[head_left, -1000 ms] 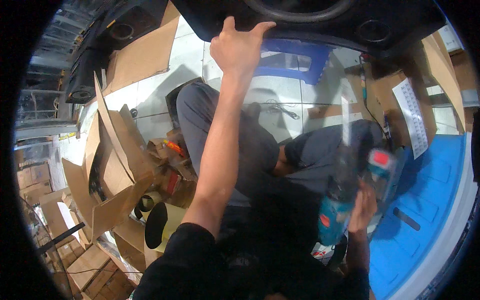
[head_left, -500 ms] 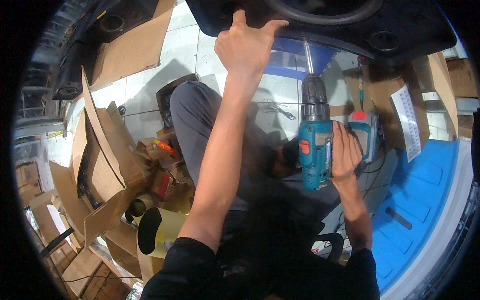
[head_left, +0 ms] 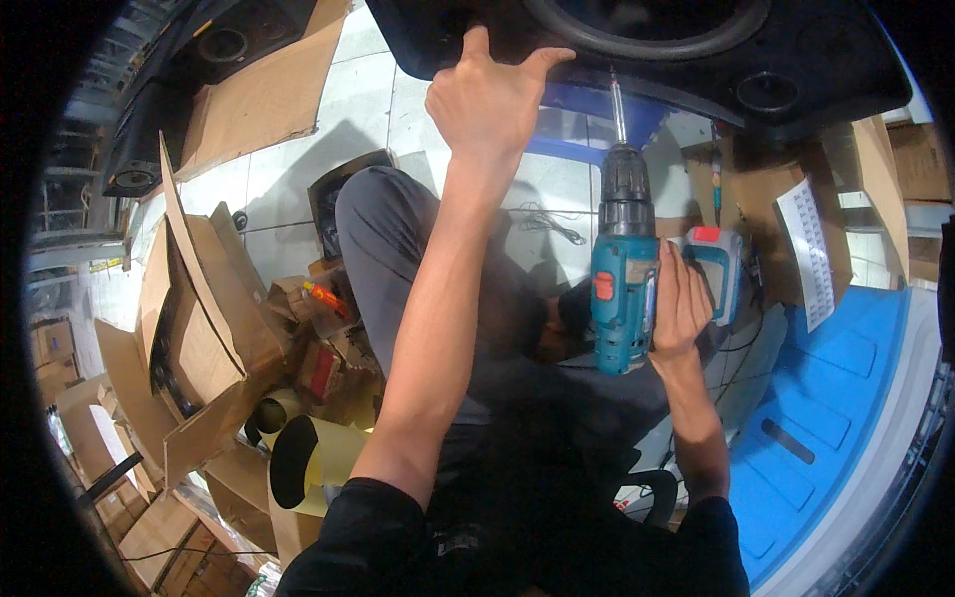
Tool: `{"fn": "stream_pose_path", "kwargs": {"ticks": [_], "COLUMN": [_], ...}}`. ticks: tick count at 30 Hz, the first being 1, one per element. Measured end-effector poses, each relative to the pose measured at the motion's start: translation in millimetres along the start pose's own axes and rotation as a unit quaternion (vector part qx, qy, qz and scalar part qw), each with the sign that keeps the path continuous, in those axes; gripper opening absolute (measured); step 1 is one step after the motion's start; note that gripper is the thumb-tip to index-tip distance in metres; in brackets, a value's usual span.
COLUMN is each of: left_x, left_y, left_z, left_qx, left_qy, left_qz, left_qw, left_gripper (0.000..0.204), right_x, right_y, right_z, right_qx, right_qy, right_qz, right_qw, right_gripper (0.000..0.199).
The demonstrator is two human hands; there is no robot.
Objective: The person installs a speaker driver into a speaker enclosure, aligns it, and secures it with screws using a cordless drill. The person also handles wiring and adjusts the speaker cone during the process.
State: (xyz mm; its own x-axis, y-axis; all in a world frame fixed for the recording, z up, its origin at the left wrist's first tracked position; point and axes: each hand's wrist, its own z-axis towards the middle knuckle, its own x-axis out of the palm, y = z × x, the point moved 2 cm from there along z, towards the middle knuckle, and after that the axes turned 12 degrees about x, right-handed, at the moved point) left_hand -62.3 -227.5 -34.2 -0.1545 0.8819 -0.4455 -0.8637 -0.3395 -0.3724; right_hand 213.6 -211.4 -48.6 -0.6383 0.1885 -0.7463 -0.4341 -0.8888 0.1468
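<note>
A black speaker cabinet [head_left: 676, 75] with a large round ring and a smaller round opening lies across the top of the view. My left hand [head_left: 484, 104] grips its near edge, index finger and thumb stretched over the black surface, the other fingers curled. In my right hand [head_left: 681, 303] is a teal and black cordless drill [head_left: 624, 274], wrapped by the fingers on its right side. The drill's long silver bit [head_left: 619, 109] points away from me, its tip at the cabinet's near edge. Whether a screw sits at the tip is too small to tell.
Opened cardboard boxes [head_left: 224, 308] and yellow rolled sheets [head_left: 333, 463] crowd the left. A blue plastic surface [head_left: 811, 438] lies at the right. A screwdriver [head_left: 716, 184] is near a carton with a white printed sheet [head_left: 806, 249]. A thin cable [head_left: 552, 227] rests on the tiles.
The drill has shifted and tilted slightly, and its bit tip now sits a little farther up and to the right. My left hand stays at the cabinet's edge.
</note>
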Motion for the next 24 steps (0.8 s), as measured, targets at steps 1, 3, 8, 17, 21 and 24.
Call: {"fn": "stream_pose_path", "kwargs": {"ticks": [1,3,8,17,21,24], "left_x": [0.4,0.3,1.2,1.9,-0.4,-1.1], "left_y": [0.1,-0.4,0.4,1.7,1.2,0.9], "left_z": [-0.4,-0.7,-1.9,-1.8,-1.9,-1.5], "left_qx": [-0.002,0.019,0.008,-0.006,-0.003,-0.019], "left_qy": [-0.001,-0.015,-0.001,0.007,0.02,0.021], "left_qz": [-0.003,0.007,-0.006,-0.001,0.007,-0.014], "left_qw": [1.0,1.0,1.0,1.0,1.0,1.0], "left_gripper": [0.083,0.083,0.082,0.08,0.079,0.078], "right_x": [0.0,0.0,2.8,3.7,6.5,7.6], "right_y": [0.1,0.4,0.9,4.1,7.6,8.4], "right_z": [0.0,-0.3,0.4,-3.7,-5.5,-5.2], "right_qx": [-0.002,-0.004,-0.007,0.02,0.03,0.041], "right_qy": [-0.001,0.0,-0.008,0.045,0.035,0.033], "right_qz": [0.001,0.0,0.005,-0.017,-0.003,0.012], "right_qw": [1.0,1.0,1.0,0.999,0.999,0.999], "right_gripper": [0.032,0.033,0.032,0.037,0.039,0.04]}}
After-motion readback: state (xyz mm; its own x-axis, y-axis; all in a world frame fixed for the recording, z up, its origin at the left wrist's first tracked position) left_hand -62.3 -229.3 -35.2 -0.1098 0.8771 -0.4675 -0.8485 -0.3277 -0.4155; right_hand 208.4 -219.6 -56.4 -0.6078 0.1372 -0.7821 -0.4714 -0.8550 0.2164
